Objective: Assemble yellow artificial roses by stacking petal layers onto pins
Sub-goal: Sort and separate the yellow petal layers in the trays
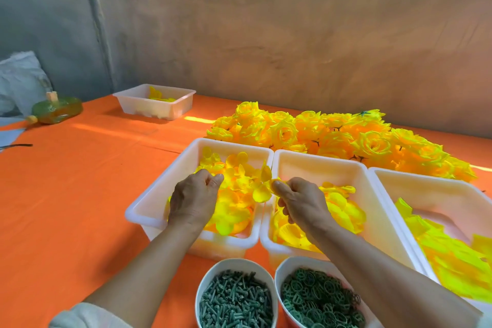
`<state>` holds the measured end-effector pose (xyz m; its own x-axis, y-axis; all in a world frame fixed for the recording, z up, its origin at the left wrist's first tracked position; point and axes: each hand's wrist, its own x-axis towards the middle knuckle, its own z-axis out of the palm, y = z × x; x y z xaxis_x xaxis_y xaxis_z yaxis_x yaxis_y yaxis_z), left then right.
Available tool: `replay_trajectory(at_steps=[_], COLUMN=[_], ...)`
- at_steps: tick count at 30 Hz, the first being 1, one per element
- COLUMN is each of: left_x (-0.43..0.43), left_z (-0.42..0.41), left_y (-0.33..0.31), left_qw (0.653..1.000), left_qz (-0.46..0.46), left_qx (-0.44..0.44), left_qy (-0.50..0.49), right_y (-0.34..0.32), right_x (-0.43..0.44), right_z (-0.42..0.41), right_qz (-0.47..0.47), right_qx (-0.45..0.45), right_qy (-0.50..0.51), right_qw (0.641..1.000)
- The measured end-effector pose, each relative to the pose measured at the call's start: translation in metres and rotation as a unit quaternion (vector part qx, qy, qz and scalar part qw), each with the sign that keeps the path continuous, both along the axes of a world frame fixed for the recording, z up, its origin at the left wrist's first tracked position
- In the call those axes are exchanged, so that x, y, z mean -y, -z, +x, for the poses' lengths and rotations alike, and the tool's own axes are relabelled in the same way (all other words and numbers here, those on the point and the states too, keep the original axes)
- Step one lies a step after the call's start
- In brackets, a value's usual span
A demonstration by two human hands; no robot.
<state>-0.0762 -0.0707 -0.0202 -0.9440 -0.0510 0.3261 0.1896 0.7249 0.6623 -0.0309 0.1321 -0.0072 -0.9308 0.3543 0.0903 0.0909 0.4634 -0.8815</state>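
The right hand [300, 201] is closed in a pinch on a petal layer [262, 190], which is held up over the seam between two trays, so that it is within reach of either supply. A thin line hangs below that layer; whether it is a pin cannot be told. The left hand [195, 197] is lowered into the left tray [159, 178] with its fingers curled and thumb against forefinger just above the loose petals [237, 210]; it cannot be told whether a petal is gripped or nothing is held. It is judged that the next layer is being picked there.

The middle tray [319, 158] and the right tray [439, 192] are set edge to edge beside the left tray, each stocked with a different cut of yellow petal, apparently so that layers are taken in order. Nearest the person, a bowl of green pins [235, 298] and a bowl of green rings [319, 301] are kept just beside each other. Finished roses [332, 136] are heaped behind the trays, out of the working area. A fourth tray [159, 110] and a green bottle [57, 110] are left well apart on the orange counter [80, 181].
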Motion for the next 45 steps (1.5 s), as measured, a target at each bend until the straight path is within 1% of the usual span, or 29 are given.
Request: replay_trajectory(at_steps=[3,5,9,12,15,17,19,24,27,30,34,35,37,38,39,40,43,45], left_x=[-0.002,-0.002,-0.002,0.0,0.001,0.001,0.002,0.0,-0.001,0.002,0.006,0.006,0.008,0.01,0.01,0.011,0.008,0.004], left_z=[0.001,0.003,0.008,0.007,0.007,0.006,0.004,0.003,0.004,0.002,-0.005,-0.007,-0.008,-0.007,-0.007,-0.006,-0.002,0.003], left_y=[-0.001,-0.003,-0.008,-0.009,-0.009,-0.01,-0.009,-0.005,-0.006,-0.006,-0.007,-0.008,-0.01,-0.011,-0.011,-0.011,-0.008,-0.007], left_qw=[1.0,0.999,0.985,0.976,0.972,0.971,0.966,0.967,0.971,0.978,0.958,0.948,0.914,0.901,0.901,0.912,0.954,0.975], left_qz=[0.019,0.035,0.065,0.106,0.1,0.101,0.123,0.146,0.154,0.163,0.276,0.31,0.398,0.425,0.425,0.401,0.282,0.194], left_qx=[-0.007,-0.004,0.036,0.065,0.083,0.087,0.093,0.084,0.065,0.035,0.025,0.033,0.063,0.075,0.076,0.069,0.017,-0.028], left_qy=[-0.002,0.038,0.154,0.181,0.198,0.201,0.205,0.19,0.171,0.123,0.074,0.062,0.045,0.044,0.052,0.063,0.096,0.104], right_y=[0.003,0.003,0.0,-0.001,0.001,0.002,0.003,0.004,0.005,0.006,0.007,0.007,0.008,0.008,0.008,0.008,0.005,0.003], right_x=[0.006,0.01,0.015,0.023,0.028,0.028,0.028,0.027,0.027,0.028,0.025,0.024,0.025,0.026,0.028,0.03,0.035,0.037], right_z=[0.004,0.006,0.007,0.005,0.002,0.001,-0.001,-0.001,0.0,-0.001,-0.001,-0.001,0.0,-0.001,-0.001,-0.001,0.001,0.004], right_qz=[0.033,0.037,0.067,0.098,0.091,0.088,0.077,0.027,0.053,0.099,0.133,0.143,0.163,0.176,0.193,0.21,0.225,0.229], right_qx=[-0.017,-0.032,-0.072,-0.083,-0.08,-0.074,-0.073,-0.07,-0.072,-0.081,-0.096,-0.098,-0.098,-0.097,-0.095,-0.094,-0.113,-0.12], right_qy=[-0.025,-0.035,-0.05,-0.065,-0.068,-0.068,-0.069,-0.075,-0.076,-0.062,-0.023,-0.017,-0.021,-0.03,-0.043,-0.056,-0.078,-0.089], right_qw=[0.999,0.998,0.994,0.99,0.99,0.991,0.992,0.994,0.993,0.99,0.986,0.985,0.982,0.979,0.976,0.972,0.965,0.962])
